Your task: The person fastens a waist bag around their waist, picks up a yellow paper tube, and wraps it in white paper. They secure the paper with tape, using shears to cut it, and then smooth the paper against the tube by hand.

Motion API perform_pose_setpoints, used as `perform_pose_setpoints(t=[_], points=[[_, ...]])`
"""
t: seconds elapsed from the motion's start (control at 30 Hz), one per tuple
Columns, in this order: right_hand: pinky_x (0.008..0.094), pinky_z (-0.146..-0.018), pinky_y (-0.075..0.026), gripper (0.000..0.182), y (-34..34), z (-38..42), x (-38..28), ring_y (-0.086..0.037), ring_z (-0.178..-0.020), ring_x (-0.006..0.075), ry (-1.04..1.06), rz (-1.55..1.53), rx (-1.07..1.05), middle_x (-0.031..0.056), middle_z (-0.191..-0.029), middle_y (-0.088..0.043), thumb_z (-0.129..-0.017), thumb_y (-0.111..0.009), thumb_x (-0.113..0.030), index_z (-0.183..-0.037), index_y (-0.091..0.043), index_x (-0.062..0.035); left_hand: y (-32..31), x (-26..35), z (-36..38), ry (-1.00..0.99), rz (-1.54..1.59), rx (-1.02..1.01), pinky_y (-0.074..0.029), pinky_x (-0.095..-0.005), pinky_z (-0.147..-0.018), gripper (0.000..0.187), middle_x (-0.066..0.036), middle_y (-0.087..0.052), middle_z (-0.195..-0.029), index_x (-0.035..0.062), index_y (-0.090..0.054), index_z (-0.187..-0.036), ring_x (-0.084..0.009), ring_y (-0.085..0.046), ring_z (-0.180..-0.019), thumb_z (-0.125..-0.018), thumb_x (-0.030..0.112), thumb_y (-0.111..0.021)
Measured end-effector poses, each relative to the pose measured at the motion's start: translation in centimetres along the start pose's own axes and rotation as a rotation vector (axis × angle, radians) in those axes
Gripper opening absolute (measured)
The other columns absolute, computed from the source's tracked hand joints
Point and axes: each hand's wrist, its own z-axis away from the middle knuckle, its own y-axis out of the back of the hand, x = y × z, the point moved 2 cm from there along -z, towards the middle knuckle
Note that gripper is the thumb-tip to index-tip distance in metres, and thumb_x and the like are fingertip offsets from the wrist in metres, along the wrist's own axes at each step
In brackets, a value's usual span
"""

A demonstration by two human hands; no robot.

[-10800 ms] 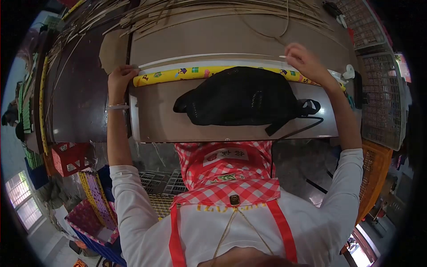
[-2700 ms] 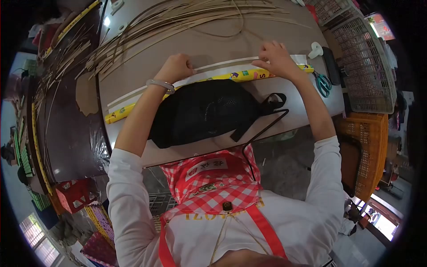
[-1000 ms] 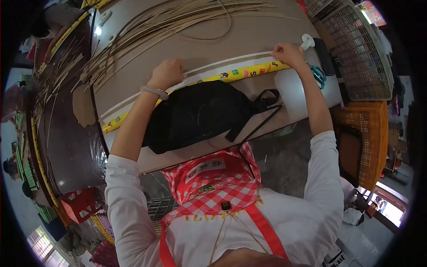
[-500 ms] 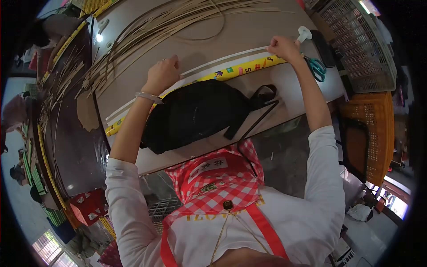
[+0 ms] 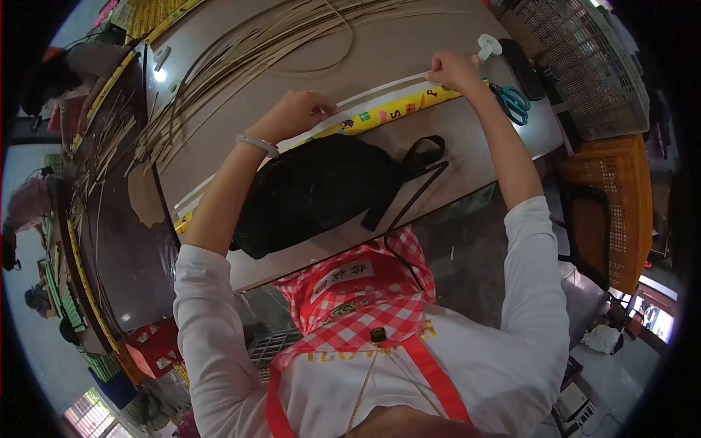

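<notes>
A long pale strip (image 5: 383, 89) runs beside a yellow printed band (image 5: 405, 106) on the table. My right hand (image 5: 454, 71) is closed, its fingertips pinching the strip near its right end. My left hand (image 5: 298, 113), with a bracelet at the wrist, is closed on the strip farther left, though its fingertips are partly hidden. A black bag (image 5: 314, 190) lies between my forearms, its strap (image 5: 425, 155) trailing right. Just beyond my right hand are a white tape roll (image 5: 489, 47) and teal-handled scissors (image 5: 513, 104).
Long thin brown strips (image 5: 248, 55) lie across the table's far side. A black case (image 5: 524, 71) rests by a plastic crate (image 5: 584, 69) at the right. An orange chair (image 5: 617, 212) stands at the right edge. Other people work at the far left.
My left hand has moved right along the strip and its fingers have come down onto it. My right hand has shifted slightly left and up, and more white shows on the strip between them.
</notes>
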Motion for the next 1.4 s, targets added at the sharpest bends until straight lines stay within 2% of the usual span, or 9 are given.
perform_pose_setpoints(t=[0.13,0.2,0.3,0.53,0.7,0.9,1.03,1.2,1.4], points=[[0.0401,-0.078,-0.026,0.026,0.1,-0.1,-0.1,-0.058,-0.07,0.02,-0.001,0.0,0.017,0.0003,-0.067,-0.061,-0.069,-0.066,-0.041,-0.074,-0.056,-0.0164,0.2,0.7,-0.3,-0.027,-0.054,-0.045,-0.049,-0.0345,-0.074,0.021,-0.013,-0.065,-0.09,0.0033,-0.065,-0.097,-0.0254,-0.062,-0.082,-0.078,0.01,-0.059],[0.0378,-0.076,-0.025,0.027,0.1,-0.1,-0.2,-0.057,-0.068,0.0194,-0.025,0.0,0.008,0.0006,-0.066,-0.06,-0.07,-0.067,-0.04,-0.072,-0.056,-0.0148,-0.2,1.3,-1.8,-0.064,-0.278,-0.062,-0.047,-0.0363,-0.078,0.022,-0.015,-0.064,-0.09,0.0043,-0.065,-0.096,-0.0306,-0.06,-0.085,-0.08,0.012,-0.052],[0.0387,-0.076,-0.026,0.026,-0.1,-0.1,-0.1,-0.057,-0.069,0.0199,-0.007,0.04,0.054,0.001,-0.066,-0.06,-0.069,-0.067,-0.038,-0.072,-0.056,-0.0148,-1.2,2.6,-4.8,-0.245,-0.268,0.108,-0.047,-0.0383,-0.079,0.023,-0.014,-0.063,-0.093,0.005,-0.065,-0.096,-0.0314,-0.058,-0.089,-0.082,0.011,-0.049],[0.0402,-0.078,-0.026,0.023,0.2,0.1,-0.3,-0.058,-0.07,0.021,0.007,-0.001,0.05,0.0019,-0.067,-0.061,-0.068,-0.065,-0.035,-0.073,-0.057,-0.0148,-3.7,3.9,-9.1,-0.348,-0.241,0.036,-0.047,-0.0387,-0.08,0.023,-0.014,-0.059,-0.098,0.0064,-0.065,-0.097,-0.0308,-0.056,-0.093,-0.081,0.006,-0.048],[0.0474,-0.083,-0.026,0.024,0.3,0.3,-0.7,-0.06,-0.073,0.0242,0.029,0.02,0.049,0.0035,-0.07,-0.063,-0.068,-0.068,-0.037,-0.077,-0.061,-0.0156,-4.2,3.2,-8.5,-0.364,-0.412,-0.002,-0.047,-0.0355,-0.081,0.028,-0.01,-0.056,-0.106,0.0078,-0.061,-0.107,-0.0288,-0.055,-0.095,-0.08,0.005,-0.053],[0.0465,-0.082,-0.028,0.017,-0.2,0.6,0.3,-0.06,-0.072,0.024,0.072,-0.029,0.12,0.0042,-0.07,-0.063,-0.07,-0.064,-0.033,-0.073,-0.063,-0.016,-3.3,4.1,-7.5,-0.365,-0.498,-0.008,-0.044,-0.0351,-0.083,0.027,-0.01,-0.057,-0.103,0.0094,-0.062,-0.106,-0.0278,-0.053,-0.098,-0.081,0.008,-0.051],[0.0392,-0.078,-0.026,0.016,0.0,0.7,2.3,-0.059,-0.074,0.0196,-0.007,0.058,0.175,0.0004,-0.072,-0.063,-0.073,-0.059,-0.031,-0.077,-0.064,-0.0166,-3.2,4.2,-7.1,-0.312,-0.511,-0.027,-0.041,-0.0346,-0.087,0.026,-0.009,-0.057,-0.103,0.01,-0.063,-0.103,-0.0261,-0.052,-0.101,-0.08,0.008,-0.052],[0.0423,-0.08,-0.027,0.01,0.5,0.4,4.8,-0.059,-0.077,0.0201,-0.052,0.002,0.161,-0.0013,-0.076,-0.064,-0.077,-0.057,-0.024,-0.074,-0.066,-0.0201,-3.6,3.8,-7.6,-0.498,-0.604,0.036,-0.039,-0.0334,-0.09,0.028,0.0,-0.057,-0.116,0.0105,-0.065,-0.101,-0.0201,-0.049,-0.11,-0.076,0.007,-0.053],[0.0393,-0.079,-0.027,0.01,0.7,0.6,4.5,-0.059,-0.073,0.0202,-0.072,0.052,0.208,-0.0011,-0.072,-0.063,-0.076,-0.056,-0.021,-0.074,-0.066,-0.0204,-3.3,4.6,-7.4,-0.492,-0.665,0.012,-0.037,-0.0331,-0.094,0.027,0.002,-0.055,-0.121,0.0091,-0.066,-0.099,-0.0181,-0.045,-0.116,-0.075,0.005,-0.054]])
